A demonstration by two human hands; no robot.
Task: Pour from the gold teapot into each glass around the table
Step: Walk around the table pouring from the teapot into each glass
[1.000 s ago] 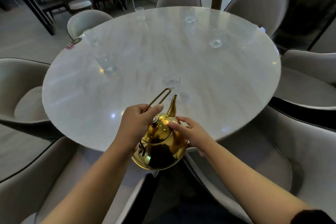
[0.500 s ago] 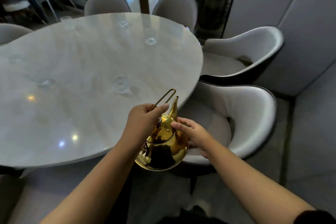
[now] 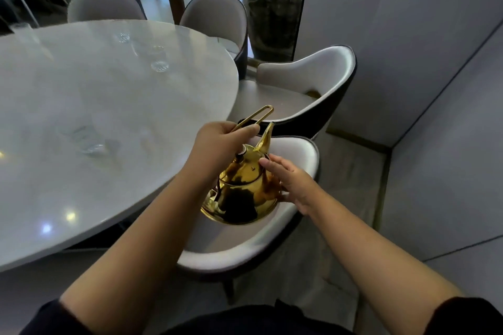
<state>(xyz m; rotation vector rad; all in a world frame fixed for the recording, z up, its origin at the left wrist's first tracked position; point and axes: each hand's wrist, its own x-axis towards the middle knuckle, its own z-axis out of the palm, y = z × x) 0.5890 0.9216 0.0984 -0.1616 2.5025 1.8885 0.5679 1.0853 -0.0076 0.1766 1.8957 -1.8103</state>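
Weight is looking like the main concern here. The gold teapot [image 3: 242,196] is hanging in the air just off the edge of the table [image 3: 122,106], above the seat of a pale chair [image 3: 288,223], with its spout [image 3: 267,135] pointing toward twelve o'clock. The left hand [image 3: 220,144] is curling its fingers round the thin wire handle [image 3: 260,115], and the loop is sticking out past the thumb toward one o'clock. The right hand [image 3: 292,183] is lying straight-fingered against the pot's three o'clock side, fingertips touching the rim of the lid [image 3: 245,171] and pinching nothing.

Polished metal like this is likely behaving as stiff and slippery, and heavy if filled; how full it is cannot be told. The handle is looking like the right place to be carrying it. The flat hand is probably steadying the body and guarding the lid against sliding in a tilt.

The nearest glass [image 3: 91,144], blurred, is standing on the table at nine o'clock from the pot. Another glass [image 3: 159,61] is standing well apart at eleven o'clock. Both are looking thin and breakable, so the spout should be coming over a rim without knocking it.
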